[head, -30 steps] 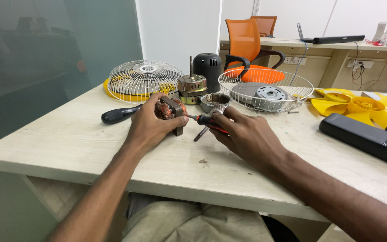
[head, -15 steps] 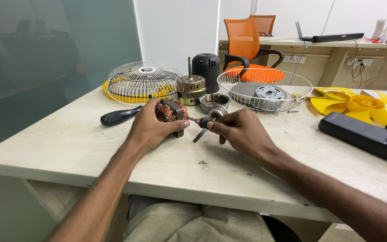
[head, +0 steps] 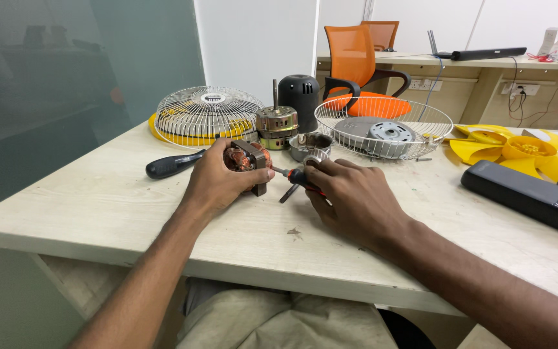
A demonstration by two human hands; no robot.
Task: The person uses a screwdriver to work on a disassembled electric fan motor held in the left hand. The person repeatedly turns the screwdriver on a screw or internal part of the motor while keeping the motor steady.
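1. Motor core (head: 245, 159), copper windings showing, stands on the table (head: 98, 207) near its middle; the left hand (head: 217, 181) is wrapped around it, fingers closed on its side.
2. Screwdriver (head: 298, 177), red-and-black handle, lies roughly level, tip pointing left into the core; the right hand (head: 356, 200) pinches its handle.
3. Behind: a black-handled tool (head: 172, 165), two wire guards (head: 208, 115), a metal cup (head: 310, 145).
4. The tip's contact is hidden.
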